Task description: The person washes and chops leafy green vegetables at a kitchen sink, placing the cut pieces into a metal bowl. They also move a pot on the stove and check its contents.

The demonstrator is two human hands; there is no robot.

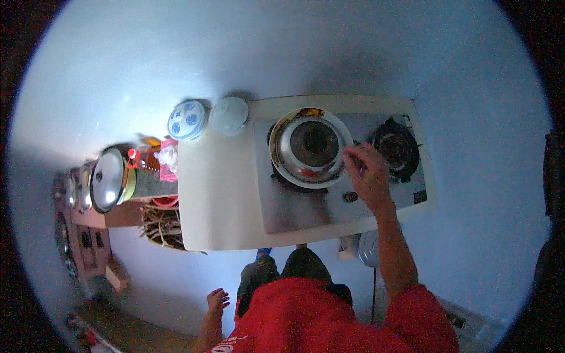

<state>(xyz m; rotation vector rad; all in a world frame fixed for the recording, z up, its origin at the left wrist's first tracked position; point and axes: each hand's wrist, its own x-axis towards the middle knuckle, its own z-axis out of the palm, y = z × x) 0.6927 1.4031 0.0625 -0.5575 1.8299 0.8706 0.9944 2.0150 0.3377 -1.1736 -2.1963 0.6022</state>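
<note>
A round metal pan (304, 170) with a pale rim and dark middle sits over the left burner of a two-burner gas stove (291, 212). My right hand (366, 174) is at the pan's right edge, fingertips bent together near the rim; whether they pinch it or something small cannot be told. Right of this hand is the black right burner (396, 149), with no pot on it. My left hand (217, 300) hangs low beside my body, away from the counter, fingers loosely curled and apart, holding nothing visible.
A blue-patterned plate or bowl (187, 120) and a pale bowl (229, 115) stand at the counter's back left. Further left are a red-capped bottle (148, 158), a pink bag (167, 172) and a large metal lid (107, 180). Sticks (163, 225) lie below them. A wall rises behind the stove.
</note>
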